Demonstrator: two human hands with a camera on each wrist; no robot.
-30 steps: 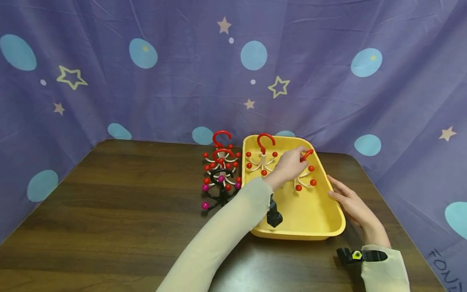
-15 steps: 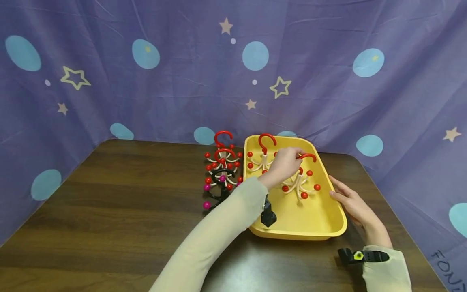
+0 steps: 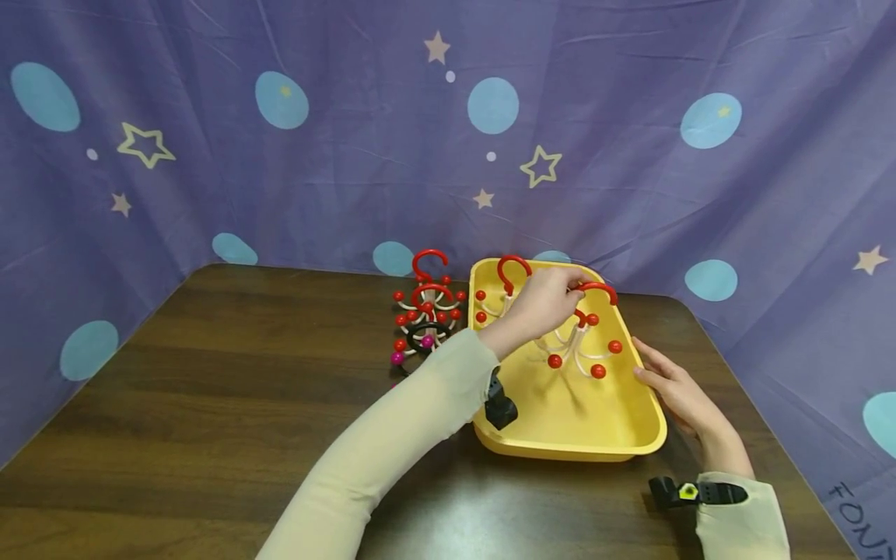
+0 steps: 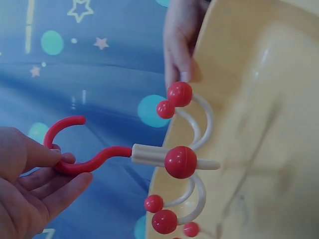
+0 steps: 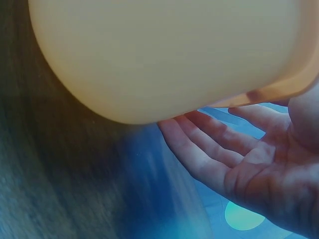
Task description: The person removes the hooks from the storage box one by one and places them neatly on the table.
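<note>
My left hand [image 3: 542, 302] reaches across the yellow tray [image 3: 574, 449] and pinches the red hook of a hanger [image 4: 149, 154] between thumb and fingers. White curved arms tipped with red balls spread from the hanger's stem, tilted over the tray floor. Straight fingers of my right hand [image 3: 680, 395] rest against the tray's right wall, the thumb at its rim. From the right wrist view, those fingertips [image 5: 172, 132] touch the tray's outside. Partly hidden behind my left hand, another red-hooked hanger [image 3: 513, 268] stands upright in the tray's far left corner.
Left of the tray, red-and-white hangers [image 3: 428, 294] and a black hanger [image 3: 427, 330] with magenta balls stand in a row on the wooden table [image 3: 231, 365]. My left sleeve partly covers the black one. A patterned purple curtain [image 3: 350, 155] rises behind the table.
The held hanger has come up off the tray floor and tilted, its arms shifting slightly rightward. My left forearm has swung left, covering more of the black hanger. My right hand stays at the tray.
</note>
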